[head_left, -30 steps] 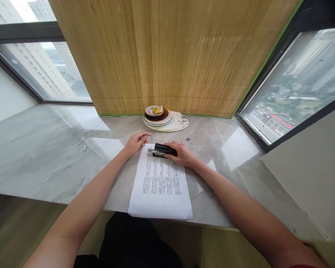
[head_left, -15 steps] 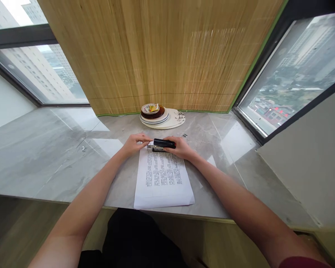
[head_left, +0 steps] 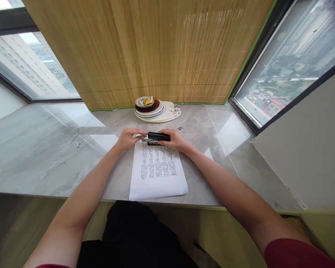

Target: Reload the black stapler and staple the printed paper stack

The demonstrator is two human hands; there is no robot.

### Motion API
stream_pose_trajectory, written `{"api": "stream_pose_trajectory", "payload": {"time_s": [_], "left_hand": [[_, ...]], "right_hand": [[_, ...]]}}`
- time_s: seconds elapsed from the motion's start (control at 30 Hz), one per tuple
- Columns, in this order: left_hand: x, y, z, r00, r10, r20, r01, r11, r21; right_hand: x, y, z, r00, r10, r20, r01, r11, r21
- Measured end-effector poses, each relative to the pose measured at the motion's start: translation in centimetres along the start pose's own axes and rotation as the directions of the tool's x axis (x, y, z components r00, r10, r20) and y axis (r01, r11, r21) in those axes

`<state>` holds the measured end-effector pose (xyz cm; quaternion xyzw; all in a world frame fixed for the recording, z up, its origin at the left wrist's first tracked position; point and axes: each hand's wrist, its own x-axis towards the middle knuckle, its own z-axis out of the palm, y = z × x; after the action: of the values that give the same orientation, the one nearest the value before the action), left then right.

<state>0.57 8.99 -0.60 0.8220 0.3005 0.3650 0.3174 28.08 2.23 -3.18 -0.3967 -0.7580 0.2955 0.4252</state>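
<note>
R hand (head_left: 175, 140) grips stapler (head_left: 159, 136) by right end, over paper's (head_left: 159, 184) far end; L hand (head_left: 127, 139) at its left tip, can't tell if gripping. Stapler prob. light, stiff, slick: hold rear body. Paper likely floppy.

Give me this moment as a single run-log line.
right hand: grips long black-and-silver stapler | left hand: beside stapler's silver end, contact unclear | rectangular white printed paper: beneath stapler | round brown-and-white plate stack: behind

The marbled ledge (head_left: 58, 167) bears printed paper (head_left: 158, 169) and an oval platter (head_left: 171, 111).
</note>
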Motion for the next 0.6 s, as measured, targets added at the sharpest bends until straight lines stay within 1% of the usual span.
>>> {"api": "stream_pose_trajectory", "payload": {"time_s": [0.1,0.2,0.4,0.47,0.6], "left_hand": [[0.07,0.17,0.29,1.0,0.004,-0.028,-0.004,1.0,0.001],[0.02,0.12,0.29,1.0,-0.019,-0.023,0.019,0.999,0.03],[-0.05,-0.09,-0.21,0.998,-0.059,-0.009,0.059,0.989,0.137],[0.01,-0.17,-0.33,0.998,-0.054,0.016,0.051,0.985,0.165],[0.02,-0.23,-0.46,0.988,-0.037,0.149,0.006,0.979,0.204]], "right_hand": [[0.05,-0.04,0.02,1.0,0.006,-0.006,-0.006,1.0,-0.003],[0.06,0.06,0.08,1.0,0.005,-0.011,-0.005,1.0,-0.009],[0.02,0.49,0.14,1.0,-0.003,-0.012,0.003,1.0,-0.014],[0.0,0.56,0.14,1.0,-0.005,-0.015,0.005,1.0,-0.009],[-0.01,0.44,0.1,1.0,0.002,-0.015,-0.002,1.0,-0.023]]}}
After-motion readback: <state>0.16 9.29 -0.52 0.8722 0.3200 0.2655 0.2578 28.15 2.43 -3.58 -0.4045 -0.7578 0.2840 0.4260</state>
